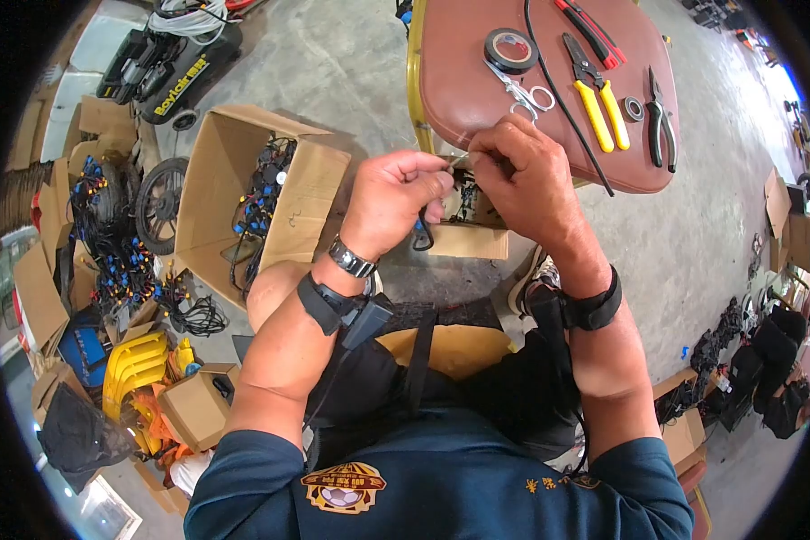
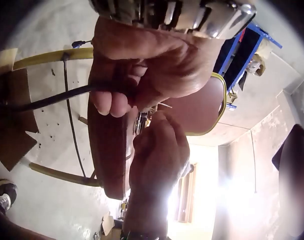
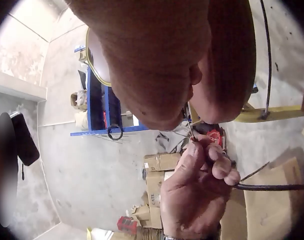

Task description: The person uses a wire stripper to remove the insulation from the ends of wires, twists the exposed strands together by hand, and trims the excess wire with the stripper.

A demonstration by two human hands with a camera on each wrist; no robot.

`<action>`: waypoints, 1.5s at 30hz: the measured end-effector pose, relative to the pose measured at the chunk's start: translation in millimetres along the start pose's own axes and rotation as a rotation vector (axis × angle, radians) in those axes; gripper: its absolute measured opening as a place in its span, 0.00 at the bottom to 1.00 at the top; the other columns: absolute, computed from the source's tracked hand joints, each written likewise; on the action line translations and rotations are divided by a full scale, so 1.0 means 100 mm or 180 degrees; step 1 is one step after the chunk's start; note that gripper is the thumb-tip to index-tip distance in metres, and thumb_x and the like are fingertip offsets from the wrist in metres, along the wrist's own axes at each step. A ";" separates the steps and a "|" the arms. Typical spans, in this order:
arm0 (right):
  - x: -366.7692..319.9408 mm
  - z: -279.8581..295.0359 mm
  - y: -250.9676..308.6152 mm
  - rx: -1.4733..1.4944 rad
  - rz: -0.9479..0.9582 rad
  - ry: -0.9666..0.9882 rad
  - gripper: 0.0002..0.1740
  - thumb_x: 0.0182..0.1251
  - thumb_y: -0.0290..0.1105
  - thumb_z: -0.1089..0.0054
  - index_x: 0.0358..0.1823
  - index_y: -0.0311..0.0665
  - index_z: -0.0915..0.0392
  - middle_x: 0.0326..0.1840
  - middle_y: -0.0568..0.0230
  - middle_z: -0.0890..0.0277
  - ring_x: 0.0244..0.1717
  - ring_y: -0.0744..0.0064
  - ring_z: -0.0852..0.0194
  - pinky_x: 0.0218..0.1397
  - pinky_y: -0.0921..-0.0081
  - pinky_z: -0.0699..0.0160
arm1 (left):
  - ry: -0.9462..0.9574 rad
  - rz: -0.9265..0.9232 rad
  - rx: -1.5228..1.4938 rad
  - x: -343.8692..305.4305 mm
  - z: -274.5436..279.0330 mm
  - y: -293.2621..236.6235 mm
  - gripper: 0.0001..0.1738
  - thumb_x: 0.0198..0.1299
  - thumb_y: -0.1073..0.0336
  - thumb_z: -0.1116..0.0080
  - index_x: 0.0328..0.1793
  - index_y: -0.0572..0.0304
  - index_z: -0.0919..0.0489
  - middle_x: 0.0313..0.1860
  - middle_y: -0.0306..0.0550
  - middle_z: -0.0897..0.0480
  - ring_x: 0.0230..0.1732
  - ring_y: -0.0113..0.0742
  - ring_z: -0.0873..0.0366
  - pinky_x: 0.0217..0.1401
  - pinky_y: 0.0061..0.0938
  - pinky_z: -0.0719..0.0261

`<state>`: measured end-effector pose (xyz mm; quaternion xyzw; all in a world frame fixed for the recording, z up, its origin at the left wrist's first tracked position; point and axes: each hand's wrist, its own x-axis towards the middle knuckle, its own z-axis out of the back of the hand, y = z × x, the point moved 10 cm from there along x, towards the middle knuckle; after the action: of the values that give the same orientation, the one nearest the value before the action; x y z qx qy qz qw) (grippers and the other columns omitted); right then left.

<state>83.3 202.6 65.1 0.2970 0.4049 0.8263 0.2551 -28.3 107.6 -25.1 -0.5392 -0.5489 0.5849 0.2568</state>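
My left hand grips a black cable in its curled fingers. From between its thumb and forefinger a thin wire end sticks out, seen in the right wrist view. My right hand pinches this thin wire from the other side, fingertips close to the left ones. Both hands are held in front of the brown-seated chair, over a small open carton. On the seat lie a roll of black tape, scissors, yellow-handled wire strippers and needle-nose pliers.
Also on the seat are a red and black cutter, a metal ring and another black cable. A large cardboard box with bundled wires stands at the left, near a wheel and heaped connector cables.
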 end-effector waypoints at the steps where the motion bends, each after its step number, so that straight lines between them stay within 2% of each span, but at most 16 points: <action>1: 0.00 0.01 -0.02 -0.0054 0.0006 -0.0009 0.05 0.55 0.22 0.39 0.34 0.34 0.21 0.32 0.53 0.24 0.31 0.49 0.21 0.33 0.62 0.21 | 0.0066 0.0013 0.0106 -0.01 -0.04 0.01 0.08 0.61 0.76 0.38 0.46 0.71 0.19 0.30 0.44 0.16 0.24 0.25 0.21 0.27 0.21 0.22; 4: 0.00 0.01 -0.02 -0.0092 0.0073 -0.0047 0.05 0.56 0.22 0.39 0.34 0.34 0.20 0.32 0.54 0.24 0.30 0.49 0.21 0.33 0.62 0.22 | 0.0177 0.0068 0.0190 -0.02 -0.09 0.04 0.09 0.61 0.76 0.38 0.46 0.71 0.19 0.31 0.43 0.16 0.24 0.24 0.21 0.27 0.21 0.22; 8: -0.01 0.01 0.02 0.0000 0.0108 -0.0038 0.04 0.55 0.22 0.40 0.33 0.34 0.21 0.32 0.54 0.25 0.31 0.48 0.22 0.33 0.61 0.22 | -0.0027 0.0013 -0.0063 0.00 0.02 0.03 0.08 0.62 0.75 0.38 0.46 0.70 0.19 0.31 0.44 0.16 0.24 0.27 0.20 0.27 0.21 0.22; 10: -0.03 -0.06 0.06 -0.0024 0.0238 0.0157 0.04 0.54 0.22 0.41 0.32 0.34 0.22 0.31 0.53 0.25 0.31 0.47 0.22 0.34 0.60 0.22 | -0.0187 0.0095 -0.0235 0.01 0.08 -0.01 0.07 0.64 0.74 0.39 0.46 0.68 0.20 0.30 0.44 0.17 0.24 0.30 0.20 0.28 0.23 0.22; 14: -0.07 -0.22 0.04 -0.0187 0.0238 0.0558 0.05 0.51 0.22 0.41 0.31 0.33 0.24 0.31 0.53 0.26 0.32 0.46 0.23 0.34 0.59 0.22 | -0.0063 0.0008 -0.0239 0.02 0.06 -0.05 0.08 0.64 0.72 0.38 0.47 0.67 0.20 0.32 0.44 0.17 0.25 0.30 0.19 0.28 0.23 0.21; 17: -0.05 -0.16 0.05 -0.0122 0.0296 0.0392 0.06 0.50 0.22 0.41 0.32 0.33 0.23 0.31 0.53 0.26 0.32 0.47 0.23 0.34 0.60 0.22 | -0.0033 -0.0030 -0.0184 0.02 0.06 -0.06 0.08 0.64 0.72 0.39 0.47 0.67 0.20 0.31 0.44 0.17 0.25 0.31 0.19 0.28 0.23 0.21; 20: -0.04 -0.07 0.05 -0.0001 0.0214 0.0243 0.06 0.54 0.19 0.42 0.34 0.32 0.22 0.31 0.57 0.26 0.27 0.60 0.24 0.32 0.71 0.25 | -0.0035 -0.0007 -0.0130 0.03 0.06 -0.03 0.08 0.63 0.74 0.39 0.47 0.68 0.20 0.31 0.44 0.17 0.24 0.28 0.20 0.27 0.22 0.22; 22: -0.02 -0.02 0.03 -0.0023 0.0128 0.0109 0.05 0.55 0.20 0.41 0.34 0.33 0.22 0.31 0.57 0.25 0.27 0.60 0.24 0.32 0.72 0.24 | -0.0069 0.0055 -0.0056 0.03 0.05 0.02 0.08 0.62 0.75 0.38 0.46 0.70 0.19 0.29 0.42 0.16 0.23 0.25 0.21 0.25 0.20 0.24; 26: -0.01 0.01 -0.01 -0.0128 0.0226 0.0009 0.05 0.56 0.20 0.40 0.35 0.32 0.22 0.31 0.58 0.25 0.27 0.61 0.24 0.32 0.72 0.24 | 0.0204 0.0049 0.0190 -0.01 -0.10 0.03 0.08 0.62 0.75 0.39 0.46 0.69 0.19 0.29 0.42 0.16 0.23 0.24 0.21 0.25 0.20 0.23; 29: -0.01 0.00 -0.01 -0.0119 0.0157 0.0052 0.05 0.56 0.20 0.40 0.35 0.32 0.22 0.31 0.57 0.25 0.27 0.61 0.24 0.32 0.72 0.25 | 0.0080 0.0071 0.0148 0.00 -0.03 0.04 0.08 0.62 0.76 0.39 0.46 0.70 0.19 0.29 0.42 0.16 0.23 0.24 0.21 0.25 0.20 0.23; 32: -0.02 -0.04 0.03 -0.0014 0.0174 0.0184 0.05 0.53 0.21 0.41 0.32 0.34 0.22 0.31 0.53 0.25 0.31 0.47 0.22 0.34 0.61 0.22 | -0.0064 0.0103 -0.0111 0.02 0.05 -0.01 0.08 0.62 0.75 0.39 0.47 0.69 0.19 0.30 0.43 0.17 0.24 0.27 0.21 0.26 0.22 0.22; 34: -0.06 -0.16 0.00 -0.0134 0.0181 0.0411 0.05 0.52 0.21 0.41 0.32 0.33 0.22 0.31 0.53 0.26 0.32 0.47 0.23 0.35 0.60 0.22 | -0.0037 0.0064 -0.0216 0.03 0.07 -0.06 0.07 0.63 0.74 0.38 0.47 0.67 0.20 0.32 0.45 0.17 0.25 0.31 0.20 0.28 0.23 0.21; 38: -0.07 -0.21 0.00 -0.0119 0.0137 0.0548 0.05 0.51 0.21 0.41 0.31 0.33 0.23 0.31 0.53 0.25 0.32 0.46 0.23 0.36 0.58 0.22 | 0.0033 0.0005 -0.0183 0.04 0.05 -0.05 0.08 0.63 0.73 0.38 0.47 0.67 0.20 0.32 0.45 0.17 0.25 0.31 0.20 0.28 0.23 0.21; 43: -0.02 -0.05 0.01 0.0001 0.0151 0.0220 0.05 0.52 0.21 0.40 0.32 0.33 0.22 0.31 0.53 0.24 0.32 0.46 0.23 0.35 0.59 0.22 | -0.0012 0.0057 0.0046 0.04 0.06 -0.03 0.07 0.62 0.74 0.38 0.45 0.70 0.19 0.29 0.42 0.17 0.24 0.25 0.22 0.27 0.21 0.24; 45: 0.00 -0.02 -0.02 -0.0033 0.0114 0.0133 0.04 0.53 0.21 0.40 0.32 0.33 0.22 0.31 0.53 0.24 0.32 0.47 0.22 0.35 0.60 0.22 | 0.0161 0.0117 0.0214 0.02 -0.02 0.03 0.07 0.61 0.74 0.38 0.44 0.70 0.18 0.29 0.42 0.17 0.23 0.24 0.22 0.27 0.21 0.24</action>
<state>82.6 202.5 62.9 0.2856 0.4004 0.8388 0.2334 -26.2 109.3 -28.4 -0.5549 -0.5123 0.5938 0.2777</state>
